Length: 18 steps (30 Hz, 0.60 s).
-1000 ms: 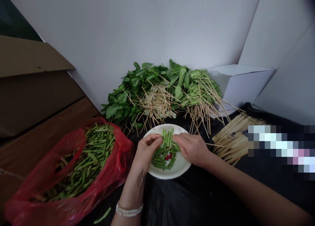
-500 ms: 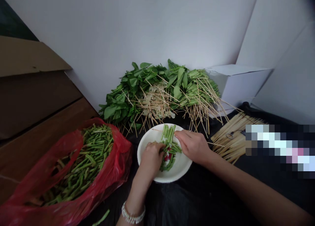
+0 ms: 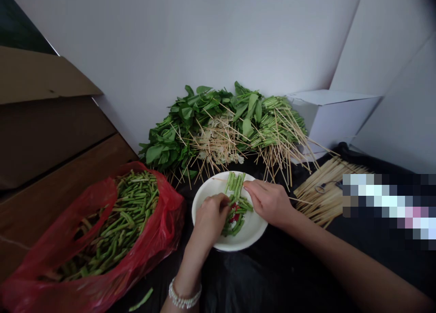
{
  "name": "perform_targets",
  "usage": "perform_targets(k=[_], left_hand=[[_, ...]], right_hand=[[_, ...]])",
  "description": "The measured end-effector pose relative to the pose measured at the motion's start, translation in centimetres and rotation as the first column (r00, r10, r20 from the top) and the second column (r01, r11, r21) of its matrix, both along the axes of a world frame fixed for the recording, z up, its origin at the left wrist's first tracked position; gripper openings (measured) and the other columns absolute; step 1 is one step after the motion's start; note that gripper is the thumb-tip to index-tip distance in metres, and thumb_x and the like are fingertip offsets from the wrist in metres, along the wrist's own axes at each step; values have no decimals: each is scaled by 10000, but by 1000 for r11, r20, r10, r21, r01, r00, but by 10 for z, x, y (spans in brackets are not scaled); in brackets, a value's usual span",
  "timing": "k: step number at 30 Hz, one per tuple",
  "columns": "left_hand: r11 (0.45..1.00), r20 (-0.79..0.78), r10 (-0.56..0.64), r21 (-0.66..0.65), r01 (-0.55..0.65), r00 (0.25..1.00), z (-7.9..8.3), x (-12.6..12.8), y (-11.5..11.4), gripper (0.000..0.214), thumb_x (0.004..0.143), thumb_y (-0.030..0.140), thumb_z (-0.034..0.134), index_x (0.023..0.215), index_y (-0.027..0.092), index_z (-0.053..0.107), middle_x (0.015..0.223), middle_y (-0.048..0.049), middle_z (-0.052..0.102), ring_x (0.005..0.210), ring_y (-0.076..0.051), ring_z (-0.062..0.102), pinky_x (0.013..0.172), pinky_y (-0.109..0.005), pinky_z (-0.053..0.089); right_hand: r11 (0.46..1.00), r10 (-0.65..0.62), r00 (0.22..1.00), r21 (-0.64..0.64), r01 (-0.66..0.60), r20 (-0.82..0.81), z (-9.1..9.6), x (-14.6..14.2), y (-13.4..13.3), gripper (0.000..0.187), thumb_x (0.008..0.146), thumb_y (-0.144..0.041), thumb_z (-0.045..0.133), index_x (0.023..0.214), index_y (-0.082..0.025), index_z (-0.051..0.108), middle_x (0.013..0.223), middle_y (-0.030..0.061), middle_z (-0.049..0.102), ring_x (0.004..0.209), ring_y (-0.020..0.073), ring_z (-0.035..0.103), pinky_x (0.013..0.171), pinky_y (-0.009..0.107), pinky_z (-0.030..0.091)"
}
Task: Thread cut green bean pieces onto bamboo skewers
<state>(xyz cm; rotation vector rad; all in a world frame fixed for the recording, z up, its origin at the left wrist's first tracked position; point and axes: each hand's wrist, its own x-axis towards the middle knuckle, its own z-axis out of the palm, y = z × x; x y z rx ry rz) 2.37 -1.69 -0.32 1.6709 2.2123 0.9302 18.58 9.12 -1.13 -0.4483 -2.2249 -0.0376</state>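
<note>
Round white plate (image 3: pixel 247 238) mid-tabletop, with short, smooth green beans (image 3: pixel 230 229) heaped on it. Our left hand (image 3: pixel 211 215) curls its grip tight, pinching beans. Our right hand (image 3: pixel 269 201) has its grip clenched on a thin wooden skewer (image 3: pixel 295 199) threaded with beans. A crinkly red bag (image 3: pixel 163 222) sits toward the left edge.

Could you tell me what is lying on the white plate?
Cut green bean pieces lie piled on the white plate. The right hand pinches a skewer threaded with a row of them. The left hand covers others; a red patch is half hidden.
</note>
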Motion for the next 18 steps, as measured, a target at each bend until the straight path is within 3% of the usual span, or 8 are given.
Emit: perform_targets(k=[3,5,7,10,13,15,18], left_hand=[[978,254,39,189,-89,967,2,-6,4,173,771,211,615,906,199,722,869,-67,728,785,-211,650,755,-322,457],[944,437,59,267,-193,897,4,-10,6,187,752,242,653,913,186,731,884,-71,735,798,-206,658,763,-315,469],[913,614,49,293,-285,788,6,-13,6,228,719,266,700,924,172,734,870,-73,737,800,-192,656,752,-299,475],[897,826,-40,278,-345,562,10,-15,5,294,662,299,768,926,174,738,846,-56,737,766,-141,643,726,-253,474],[901,925,-117,253,-353,362,13,-15,4,325,596,290,824,894,184,747,831,-38,734,736,-99,628,695,-204,469],[901,942,-130,242,-359,310,15,-15,4,333,578,272,838,886,181,752,818,-33,730,724,-87,622,670,-181,464],[899,948,-134,239,-367,289,17,-14,3,337,581,261,839,895,172,755,813,-33,725,724,-82,619,659,-166,464]], right_hand=[[1000,5,1000,5,-5,-23,0,0,0,233,884,-111,430,954,-137,651,770,33,653,682,136,602,646,247,406],[1000,6,999,10,-6,-38,0,0,0,233,882,-108,430,954,-134,650,753,30,645,674,140,600,643,251,406],[1000,10,999,14,-9,-41,0,0,0,233,875,-100,430,950,-131,648,745,30,640,668,141,597,642,253,405],[1000,22,999,19,-21,-36,0,0,0,233,871,-89,429,941,-129,647,754,36,645,675,138,596,652,249,406],[999,28,999,24,-28,-27,1,0,-1,229,874,-89,433,939,-130,649,762,39,652,680,135,599,653,245,407],[999,28,999,27,-27,-17,1,0,-1,228,877,-92,433,936,-130,649,765,39,654,680,136,600,646,246,407],[999,17,1000,32,-17,1,0,0,-1,227,886,-105,429,932,-131,651,757,38,651,675,136,596,638,248,406]])
